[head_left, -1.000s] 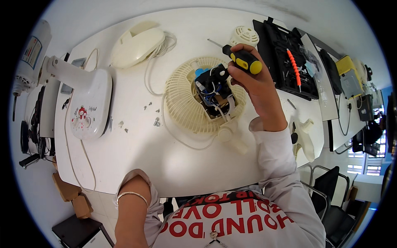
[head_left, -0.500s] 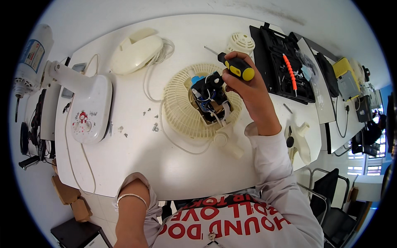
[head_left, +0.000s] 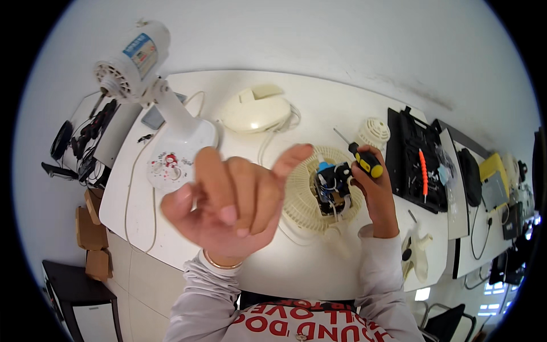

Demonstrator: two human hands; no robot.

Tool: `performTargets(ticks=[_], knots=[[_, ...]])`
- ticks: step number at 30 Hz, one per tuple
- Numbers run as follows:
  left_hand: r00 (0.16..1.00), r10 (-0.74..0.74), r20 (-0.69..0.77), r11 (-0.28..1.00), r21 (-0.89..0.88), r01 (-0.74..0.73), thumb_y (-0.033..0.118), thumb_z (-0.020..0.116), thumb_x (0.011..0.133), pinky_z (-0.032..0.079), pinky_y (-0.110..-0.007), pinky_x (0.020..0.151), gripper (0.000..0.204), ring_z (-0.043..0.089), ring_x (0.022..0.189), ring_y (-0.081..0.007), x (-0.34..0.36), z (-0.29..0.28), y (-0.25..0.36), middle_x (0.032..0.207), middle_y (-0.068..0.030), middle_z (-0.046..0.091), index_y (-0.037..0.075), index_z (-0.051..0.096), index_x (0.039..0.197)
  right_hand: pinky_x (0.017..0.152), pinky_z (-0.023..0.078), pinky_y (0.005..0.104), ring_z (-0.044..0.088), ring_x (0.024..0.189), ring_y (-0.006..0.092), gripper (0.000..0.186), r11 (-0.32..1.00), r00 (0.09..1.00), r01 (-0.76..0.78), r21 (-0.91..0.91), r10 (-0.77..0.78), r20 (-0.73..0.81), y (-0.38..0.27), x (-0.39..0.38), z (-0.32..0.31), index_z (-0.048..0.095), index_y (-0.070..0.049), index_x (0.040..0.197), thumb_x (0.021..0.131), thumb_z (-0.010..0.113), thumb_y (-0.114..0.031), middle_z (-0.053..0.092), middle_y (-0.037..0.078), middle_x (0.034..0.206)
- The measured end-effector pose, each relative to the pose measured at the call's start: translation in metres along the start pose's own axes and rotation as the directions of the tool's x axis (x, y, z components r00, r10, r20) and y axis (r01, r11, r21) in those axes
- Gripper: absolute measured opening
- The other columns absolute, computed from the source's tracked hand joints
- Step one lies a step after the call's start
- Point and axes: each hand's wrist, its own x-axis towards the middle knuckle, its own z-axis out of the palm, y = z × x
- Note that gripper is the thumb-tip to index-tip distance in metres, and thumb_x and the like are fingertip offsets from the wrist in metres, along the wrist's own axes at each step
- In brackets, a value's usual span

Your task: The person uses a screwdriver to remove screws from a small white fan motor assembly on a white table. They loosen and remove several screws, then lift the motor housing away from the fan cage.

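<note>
My right hand (head_left: 377, 191) grips a screwdriver (head_left: 369, 162) with a black and yellow handle, its shank pointing up and left. The fingers rest beside the dark fan motor (head_left: 332, 191), which has blue and white wires and a blue part at its top left. That motor sits on a cream fan grille (head_left: 296, 199) lying on the table. Raised high and close to the camera is my left hand (head_left: 239, 199), several fingers loosely curled and one stretched out to the right, with nothing visible in it. It covers part of the table and the grille's left edge.
A white fan (head_left: 134, 60) stands on its base at the left. Behind are a cream fan base (head_left: 256, 114) with a cord and a vented cream cover (head_left: 374, 132). A black tool case (head_left: 419, 165) holding an orange flexible shaft (head_left: 423, 171) and a cream bracket (head_left: 419, 253) lie right.
My left hand has risen from the table's front edge into the middle of the view. The view has tilted up and left. The screwdriver stays in my right hand beside the motor.
</note>
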Motion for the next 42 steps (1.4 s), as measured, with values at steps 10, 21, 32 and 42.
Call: performTargets(ticks=[10,21,32,42], knots=[[0.999,0.01,0.033,0.998,-0.055,-0.008,0.036,0.04,0.096,0.013,-0.059,0.122,0.038,0.036,0.04,-0.0137,0.001,0.002,0.002,0.054,-0.0039,0.045,0.007,0.05,0.074,0.077,0.046,0.0191,0.053,0.089,0.0039,0.037,1.0,1.0,-0.019,-0.024,0.019,0.001,-0.003,-0.001,0.001,0.053,-0.017,0.128,0.094,0.063,-0.008,0.053,-0.003,0.105],[0.999,0.027,0.036,0.998,-0.064,-0.025,0.035,0.041,0.095,0.002,-0.062,0.123,0.039,0.037,0.037,-0.0148,0.003,0.008,0.001,0.051,-0.0053,0.047,0.005,0.051,0.072,0.077,0.046,0.0192,0.054,0.091,0.0036,0.037,1.0,1.0,-0.03,-0.006,0.03,-0.006,-0.002,-0.001,0.002,0.053,-0.017,0.129,0.094,0.063,-0.008,0.054,-0.003,0.105],[0.988,-0.081,0.13,0.702,0.711,-0.036,0.017,0.056,0.091,0.027,-0.058,0.117,0.016,0.05,0.047,-0.0139,0.011,0.011,-0.012,0.056,-0.0009,0.053,0.008,0.055,0.077,0.076,0.045,0.0196,0.053,0.091,0.0038,0.037,0.998,0.999,0.006,0.059,-0.009,0.052,0.003,0.0,-0.002,0.054,-0.015,0.129,0.094,0.064,-0.007,0.055,-0.004,0.102],[0.939,-0.337,0.071,-0.192,0.971,-0.143,0.011,0.077,0.08,0.049,-0.04,0.081,0.017,0.064,0.082,-0.0287,0.009,-0.03,-0.1,0.088,-0.0068,0.07,0.005,0.071,0.094,0.08,0.045,0.0214,0.053,0.095,0.0057,0.035,0.993,0.992,0.048,0.104,-0.06,0.114,0.013,0.008,-0.009,0.049,-0.011,0.129,0.097,0.062,-0.006,0.053,-0.001,0.111]])
